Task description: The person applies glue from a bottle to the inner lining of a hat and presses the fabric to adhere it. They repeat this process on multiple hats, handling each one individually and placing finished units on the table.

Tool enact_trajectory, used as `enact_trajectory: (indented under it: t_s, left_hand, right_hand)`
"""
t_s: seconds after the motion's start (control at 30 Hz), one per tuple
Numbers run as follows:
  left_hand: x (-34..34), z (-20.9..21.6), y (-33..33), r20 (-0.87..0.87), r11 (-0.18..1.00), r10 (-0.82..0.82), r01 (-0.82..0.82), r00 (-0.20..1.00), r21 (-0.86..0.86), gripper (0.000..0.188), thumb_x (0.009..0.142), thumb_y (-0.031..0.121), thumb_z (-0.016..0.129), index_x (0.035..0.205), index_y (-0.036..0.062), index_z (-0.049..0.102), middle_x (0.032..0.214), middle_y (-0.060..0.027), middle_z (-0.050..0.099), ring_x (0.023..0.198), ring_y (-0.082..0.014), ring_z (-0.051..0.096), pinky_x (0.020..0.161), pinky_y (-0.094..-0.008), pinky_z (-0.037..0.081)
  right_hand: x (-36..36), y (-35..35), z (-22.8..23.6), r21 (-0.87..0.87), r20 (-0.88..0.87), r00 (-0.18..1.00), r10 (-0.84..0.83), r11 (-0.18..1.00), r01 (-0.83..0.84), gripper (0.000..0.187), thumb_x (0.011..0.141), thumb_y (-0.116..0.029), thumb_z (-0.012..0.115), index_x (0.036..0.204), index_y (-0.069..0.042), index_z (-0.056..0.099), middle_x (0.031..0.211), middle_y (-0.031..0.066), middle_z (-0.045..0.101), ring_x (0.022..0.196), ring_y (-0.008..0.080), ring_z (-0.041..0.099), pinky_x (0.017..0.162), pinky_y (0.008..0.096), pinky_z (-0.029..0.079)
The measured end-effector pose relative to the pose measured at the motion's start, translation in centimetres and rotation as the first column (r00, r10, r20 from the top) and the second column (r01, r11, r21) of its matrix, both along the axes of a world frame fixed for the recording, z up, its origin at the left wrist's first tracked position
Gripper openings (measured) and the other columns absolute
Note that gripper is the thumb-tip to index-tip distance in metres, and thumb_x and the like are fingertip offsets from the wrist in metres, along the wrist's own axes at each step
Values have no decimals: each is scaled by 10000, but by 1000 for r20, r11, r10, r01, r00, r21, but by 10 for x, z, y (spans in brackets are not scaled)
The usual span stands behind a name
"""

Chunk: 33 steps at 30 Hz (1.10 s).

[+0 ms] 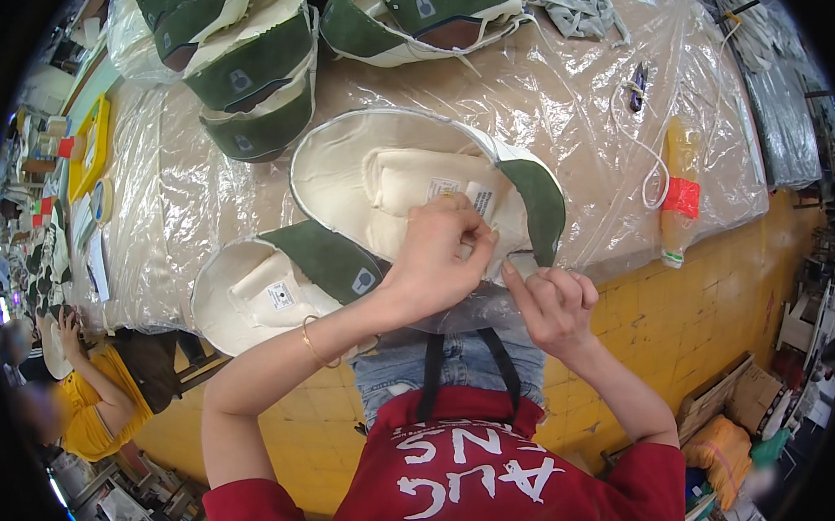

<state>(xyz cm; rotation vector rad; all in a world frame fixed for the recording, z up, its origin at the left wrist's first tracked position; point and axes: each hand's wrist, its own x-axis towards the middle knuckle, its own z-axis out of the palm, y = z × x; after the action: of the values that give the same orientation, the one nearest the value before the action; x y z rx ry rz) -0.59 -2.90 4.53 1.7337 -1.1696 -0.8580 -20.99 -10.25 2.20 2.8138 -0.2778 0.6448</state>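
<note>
Lying on the counter (587,119), the cream-and-green sewn piece (403,171) stretches lengthwise left to right, green end rightward; the left hand (444,248) bunches its fingers inside, the right hand (557,306) curls its own at the near edge, what either pinches unclear.

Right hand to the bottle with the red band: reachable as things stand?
Probably yes: the bottle lies to the right of the right hand with nothing bulky visible between, though that hand is occupied at the cream-and-green piece's edge.
</note>
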Motion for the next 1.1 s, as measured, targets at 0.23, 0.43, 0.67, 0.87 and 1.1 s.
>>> enact_trajectory:
  t_s: [0.23, 0.43, 0.67, 0.87, 1.1]
  left_hand:
    - [-9, 0, 6, 413, 994, -58, 91, 909, -62, 211, 813, 229, 697, 769, 23, 683, 893, -129, 599, 907, -311, 557, 809, -416, 400]
    - [-4, -10, 2, 399, 985, -45, 108, 916, -138, 258, 805, 236, 744, 764, -1, 652, 888, -123, 581, 832, -304, 565, 749, -411, 407]
    - [-27, -7, -9, -214, 930, 231, -280, 949, -239, 183, 819, 40, 717, 765, -34, 558, 804, -93, 517, 708, -176, 530, 621, -288, 446]
    - [-44, -11, -12, -187, 940, 267, -299, 945, -165, 115, 850, 69, 650, 821, -36, 613, 833, -177, 589, 764, -329, 609, 654, -399, 480]
    - [-37, -15, -12, -146, 975, 182, -198, 972, -97, 180, 890, 96, 653, 846, -75, 619, 652, -175, 592, 568, -204, 560, 569, -329, 452]
  right_hand:
    - [-3, -5, -9, -108, 39, 999, 28, 994, -24, 270, 811, -209, 617, 1051, -201, 741, 1009, -70, 603, 1006, 115, 534, 1026, 370, 271]
    - [4, -2, -6, -22, 148, 989, -11, 1000, 14, 218, 854, -353, 668, 995, -207, 750, 1159, -14, 603, 1112, 146, 483, 1042, 391, 261]
    - [46, 33, 13, 731, 460, 709, -534, 681, 39, 693, 861, -238, 739, 1403, 16, 391, 1304, 230, 478, 1056, 186, 520, 890, 357, 433]
    - [48, 7, 32, 993, 32, 767, -640, -66, -97, 858, 899, -24, 651, 1527, 19, 67, 1174, 222, 577, 933, 180, 635, 746, 240, 533]
    - [40, 3, 27, 935, -36, 812, -582, -306, -179, 851, 917, 47, 543, 1544, -50, -24, 1209, 240, 580, 954, 205, 656, 775, 316, 576]
